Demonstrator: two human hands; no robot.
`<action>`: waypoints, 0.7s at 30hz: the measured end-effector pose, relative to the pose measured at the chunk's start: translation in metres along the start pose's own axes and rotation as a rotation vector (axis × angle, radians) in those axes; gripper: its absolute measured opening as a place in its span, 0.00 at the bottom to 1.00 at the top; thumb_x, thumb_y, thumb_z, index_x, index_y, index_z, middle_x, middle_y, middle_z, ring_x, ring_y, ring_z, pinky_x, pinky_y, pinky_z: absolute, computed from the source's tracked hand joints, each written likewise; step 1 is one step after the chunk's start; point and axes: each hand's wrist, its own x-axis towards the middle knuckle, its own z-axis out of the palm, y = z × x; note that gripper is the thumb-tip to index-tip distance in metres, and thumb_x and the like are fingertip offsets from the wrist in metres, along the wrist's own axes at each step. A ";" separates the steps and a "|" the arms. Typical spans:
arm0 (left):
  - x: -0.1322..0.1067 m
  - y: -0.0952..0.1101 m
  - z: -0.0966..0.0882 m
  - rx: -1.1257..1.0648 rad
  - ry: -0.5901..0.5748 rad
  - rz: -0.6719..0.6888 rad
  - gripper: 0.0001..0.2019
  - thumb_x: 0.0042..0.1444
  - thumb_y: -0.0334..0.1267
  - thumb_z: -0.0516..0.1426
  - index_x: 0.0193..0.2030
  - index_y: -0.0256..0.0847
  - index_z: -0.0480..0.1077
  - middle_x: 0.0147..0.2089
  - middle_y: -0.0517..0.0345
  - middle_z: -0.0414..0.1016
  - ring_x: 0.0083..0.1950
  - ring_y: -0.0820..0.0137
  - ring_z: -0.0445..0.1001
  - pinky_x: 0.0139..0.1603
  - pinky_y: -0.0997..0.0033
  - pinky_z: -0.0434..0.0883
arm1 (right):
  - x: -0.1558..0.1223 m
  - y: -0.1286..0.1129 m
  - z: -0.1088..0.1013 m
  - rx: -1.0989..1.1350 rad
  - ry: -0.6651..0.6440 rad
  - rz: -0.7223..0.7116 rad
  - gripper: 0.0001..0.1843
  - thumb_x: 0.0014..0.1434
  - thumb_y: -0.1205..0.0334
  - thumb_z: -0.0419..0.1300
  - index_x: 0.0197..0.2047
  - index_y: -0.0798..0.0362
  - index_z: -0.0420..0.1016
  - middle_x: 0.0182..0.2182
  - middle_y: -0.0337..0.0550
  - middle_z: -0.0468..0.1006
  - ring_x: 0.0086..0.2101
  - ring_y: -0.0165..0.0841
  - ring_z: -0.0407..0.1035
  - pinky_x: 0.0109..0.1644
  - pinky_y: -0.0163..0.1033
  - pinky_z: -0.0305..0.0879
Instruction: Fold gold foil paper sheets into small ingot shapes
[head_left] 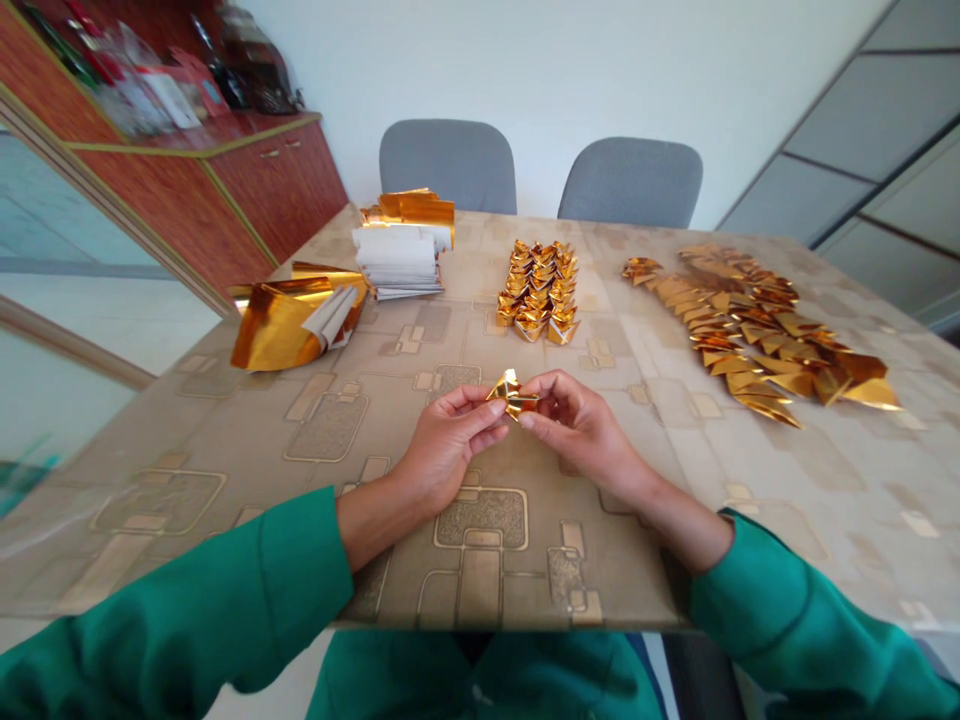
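Head view, looking down the length of a table at two bare hands:

- Bare left hand and bare right hand meet in front of the body, both firmly closed on one small folded gold-foil piece, pinched between thumbs and fingertips.
- That piece is held in the air just above the table's near middle, between the two hands, not touching the surface.
- Green long sleeves cover both forearms up to the wrists.
- Beige patterned tabletop cover spreads under everything, printed with rounded gold-outlined squares.
- Loose, shiny gold foil sheets lie at the far left, partly folded, with white paper backing showing.
- Stacked white-and-gold paper sheets sit just behind them.
- Compact pile of folded gold ingot shapes stands near the far centre, well apart from the hands.
- Long overlapping row of folded gold pieces curves across the right side.
- Two grey upholstered chairs stand beyond the far edge, and a reddish wood-grain cabinet stands at the far left, with plastic bags on top.
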 end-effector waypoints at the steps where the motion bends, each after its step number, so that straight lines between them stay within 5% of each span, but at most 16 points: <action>1: 0.000 0.000 0.000 -0.001 0.001 -0.004 0.11 0.41 0.30 0.70 0.30 0.36 0.74 0.32 0.62 0.76 0.32 0.78 0.75 0.33 0.81 0.75 | 0.000 0.000 0.000 0.021 0.004 0.003 0.12 0.59 0.54 0.63 0.42 0.50 0.68 0.34 0.38 0.72 0.31 0.29 0.65 0.34 0.36 0.62; 10: -0.002 0.000 -0.002 0.121 -0.080 -0.021 0.14 0.41 0.33 0.71 0.35 0.36 0.75 0.35 0.60 0.77 0.33 0.77 0.75 0.32 0.78 0.75 | 0.002 0.005 -0.001 0.139 -0.022 0.060 0.15 0.56 0.55 0.66 0.39 0.50 0.64 0.31 0.36 0.71 0.30 0.29 0.65 0.34 0.36 0.63; 21: 0.001 -0.002 -0.002 0.018 -0.063 -0.061 0.12 0.42 0.28 0.70 0.34 0.35 0.74 0.33 0.60 0.78 0.32 0.78 0.76 0.33 0.81 0.75 | 0.002 -0.003 -0.007 0.129 -0.026 -0.004 0.18 0.54 0.51 0.68 0.37 0.50 0.65 0.30 0.35 0.70 0.30 0.28 0.65 0.33 0.35 0.61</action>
